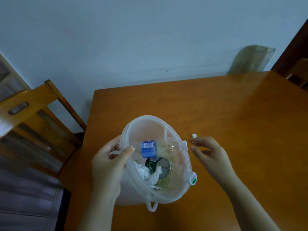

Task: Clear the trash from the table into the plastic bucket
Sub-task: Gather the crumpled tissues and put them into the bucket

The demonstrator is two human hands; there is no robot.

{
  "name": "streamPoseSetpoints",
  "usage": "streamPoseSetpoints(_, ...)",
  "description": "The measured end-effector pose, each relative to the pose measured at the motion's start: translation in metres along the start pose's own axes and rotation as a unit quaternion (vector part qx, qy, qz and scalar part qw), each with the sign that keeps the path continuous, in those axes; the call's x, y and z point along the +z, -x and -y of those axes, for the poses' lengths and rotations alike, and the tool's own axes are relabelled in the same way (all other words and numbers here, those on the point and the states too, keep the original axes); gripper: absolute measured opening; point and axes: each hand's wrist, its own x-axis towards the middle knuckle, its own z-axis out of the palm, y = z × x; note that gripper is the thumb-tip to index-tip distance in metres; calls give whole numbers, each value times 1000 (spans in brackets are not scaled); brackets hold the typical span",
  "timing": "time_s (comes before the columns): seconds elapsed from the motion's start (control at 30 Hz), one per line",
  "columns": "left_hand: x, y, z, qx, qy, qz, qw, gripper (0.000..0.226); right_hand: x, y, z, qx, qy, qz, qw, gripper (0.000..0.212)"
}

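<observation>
One translucent white plastic bucket (133, 129) stands on a wooden bench (233, 114), tilted so its mouth faces the camera. Inside it lie one clear plastic bottle (160, 147) with a blue label, resting across the opening with its neck at the right rim; one roll of green tape (157, 165); one clump of crumpled white tissue (146, 172); and some pale yellowish scraps along the inner wall. One white cap with green print (191, 178) sits at the bucket's right rim. One small white piece of trash (194, 135) lies on the bench just right of the bucket, close to the fingertips of the right hand.

Two bare hands are in view. The left hand (110, 162) holds the bucket's left rim: thumb over the inside edge, touching the base of the bottle, fingers curled round the outside wall. Its grip is closed on the rim. The right hand (210, 155) hovers just right of the bucket, fingers loosely spread and apart, holding nothing; whether a fingertip touches the small white piece cannot be told.

The bench top is glossy orange-brown wood, otherwise bare in its near part. At its far right corner a folded olive-coloured clear plastic sheet (251, 60) leans against a pale blue-grey wall. One wooden chair (33, 105) stands to the left of the bench, and part of another piece of wooden furniture (298, 72) shows at the far right edge.
</observation>
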Motion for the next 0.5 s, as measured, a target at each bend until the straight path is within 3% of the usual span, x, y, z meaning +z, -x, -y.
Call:
streamPoseSetpoints(0.27,79,-9,-10,12,-43,-52,998,44,-54,-58,-72,18,43,32,998,18)
streamPoseSetpoints(0.5,108,-10,-9,1,-26,-120,992,39,-56,-102,-135,52,72,86,992,29)
